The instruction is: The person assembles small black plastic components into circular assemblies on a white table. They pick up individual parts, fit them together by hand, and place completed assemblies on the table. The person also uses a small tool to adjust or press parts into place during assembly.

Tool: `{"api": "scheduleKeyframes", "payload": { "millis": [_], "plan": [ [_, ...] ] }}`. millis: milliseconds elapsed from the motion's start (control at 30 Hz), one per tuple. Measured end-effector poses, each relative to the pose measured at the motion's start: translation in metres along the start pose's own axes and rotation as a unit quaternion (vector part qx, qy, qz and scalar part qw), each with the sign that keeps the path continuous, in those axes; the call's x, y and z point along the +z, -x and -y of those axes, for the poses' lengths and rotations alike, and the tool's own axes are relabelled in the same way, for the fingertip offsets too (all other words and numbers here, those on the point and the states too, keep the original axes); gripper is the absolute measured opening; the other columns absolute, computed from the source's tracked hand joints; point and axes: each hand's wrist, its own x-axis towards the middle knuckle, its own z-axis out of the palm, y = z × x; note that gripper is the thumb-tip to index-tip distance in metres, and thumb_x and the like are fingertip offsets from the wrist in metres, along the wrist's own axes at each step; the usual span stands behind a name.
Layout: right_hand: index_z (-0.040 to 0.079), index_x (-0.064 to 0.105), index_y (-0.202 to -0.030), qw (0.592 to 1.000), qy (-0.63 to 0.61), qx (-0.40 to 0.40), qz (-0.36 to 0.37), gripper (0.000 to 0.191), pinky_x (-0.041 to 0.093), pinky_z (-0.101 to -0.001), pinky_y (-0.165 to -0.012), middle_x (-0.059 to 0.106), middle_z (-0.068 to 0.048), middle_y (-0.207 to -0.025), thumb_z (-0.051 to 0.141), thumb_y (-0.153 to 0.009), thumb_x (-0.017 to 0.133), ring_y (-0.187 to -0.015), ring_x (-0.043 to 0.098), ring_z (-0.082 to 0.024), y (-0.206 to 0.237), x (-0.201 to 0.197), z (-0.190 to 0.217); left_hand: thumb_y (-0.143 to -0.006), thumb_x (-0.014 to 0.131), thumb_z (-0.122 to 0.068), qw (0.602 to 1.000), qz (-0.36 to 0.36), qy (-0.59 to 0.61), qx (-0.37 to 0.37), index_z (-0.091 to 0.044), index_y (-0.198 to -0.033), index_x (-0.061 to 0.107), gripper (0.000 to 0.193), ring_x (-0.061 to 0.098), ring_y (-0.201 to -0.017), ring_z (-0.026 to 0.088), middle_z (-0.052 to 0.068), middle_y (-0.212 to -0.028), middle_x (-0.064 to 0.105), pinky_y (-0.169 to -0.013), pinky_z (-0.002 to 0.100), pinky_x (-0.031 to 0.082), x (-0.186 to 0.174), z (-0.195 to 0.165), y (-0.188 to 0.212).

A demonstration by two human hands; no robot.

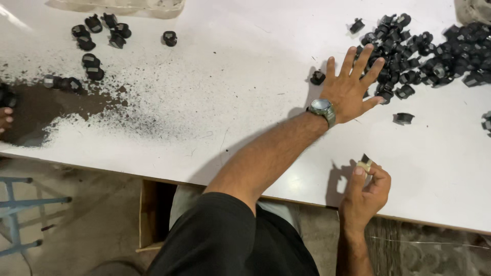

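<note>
My left hand (pixel 353 87), with a wristwatch (pixel 322 108) on its wrist, lies flat on the white table (pixel 230 92), fingers spread. Its fingertips reach the near edge of a large heap of small black plastic parts (pixel 424 56). One loose black part (pixel 317 77) sits just left of the little finger. Another black part (pixel 403 118) lies to the right of the thumb. My right hand (pixel 365 186) hovers at the table's near edge, pinching a small part (pixel 365 163) that is pale with a black end between thumb and fingers.
A second group of black parts (pixel 99 36) lies at the far left. Dark powder (pixel 46 110) is spread over the table's left side. Another person's fingers (pixel 5 120) show at the left edge. A blue metal frame (pixel 15 214) stands on the floor.
</note>
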Motion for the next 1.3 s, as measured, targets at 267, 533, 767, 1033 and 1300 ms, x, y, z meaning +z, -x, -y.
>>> {"api": "scheduleKeyframes", "payload": {
  "millis": [267,533,767,1033,1300],
  "plan": [
    [0.003,0.056,-0.112,0.992,0.002,0.063,0.105,0.016,0.04,-0.0421,-0.116,0.057,-0.014,-0.134,0.018,-0.112,0.058,-0.138,0.05,-0.027,-0.005,-0.008,0.016,-0.096,0.046,-0.062,0.958,0.276,0.03,0.074,-0.024,-0.156,0.035,0.072,0.01,-0.154,0.034,0.015,-0.167,0.013,-0.123,0.057,0.009,-0.049,0.103,0.171],
    [0.004,0.058,-0.105,0.942,0.14,-0.048,0.302,0.015,0.035,-0.054,-0.121,0.055,-0.019,-0.151,0.018,-0.106,0.059,-0.153,0.04,-0.039,-0.057,0.053,0.034,-0.091,0.066,-0.045,0.948,0.192,0.176,-0.183,-0.021,-0.127,0.067,0.043,0.037,-0.151,0.021,0.0,-0.158,0.048,-0.119,0.044,0.037,-0.183,0.163,0.42],
    [0.013,0.056,-0.12,0.799,0.019,-0.138,0.585,0.024,0.024,-0.0571,-0.119,0.05,-0.013,-0.15,0.018,-0.096,0.056,-0.151,0.034,-0.035,0.007,0.148,0.115,-0.089,0.073,-0.057,0.936,-0.102,0.044,-0.335,-0.003,-0.156,0.036,0.093,0.024,-0.152,0.047,0.031,-0.164,0.022,-0.119,0.06,0.029,-0.21,0.265,0.381],
    [0.009,0.057,-0.1,0.884,0.004,-0.077,0.46,0.008,0.029,-0.0566,-0.122,0.061,-0.015,-0.141,0.012,-0.095,0.061,-0.145,0.049,-0.034,0.032,0.106,0.129,-0.105,0.068,-0.06,0.86,-0.316,0.004,-0.4,-0.004,-0.15,0.052,0.074,0.048,-0.143,0.041,0.024,-0.153,0.052,-0.12,0.053,0.044,-0.228,0.408,0.282],
    [0.004,0.056,-0.095,0.942,0.064,-0.107,0.311,0.005,0.045,-0.0533,-0.116,0.071,-0.018,-0.114,0.007,-0.094,0.06,-0.123,0.066,-0.035,0.035,0.119,0.098,-0.104,0.048,-0.068,0.902,-0.183,0.139,-0.367,-0.014,-0.141,0.062,0.067,0.06,-0.134,0.028,0.008,-0.144,0.063,-0.118,0.045,0.044,-0.216,0.439,0.192]
  ]
}}
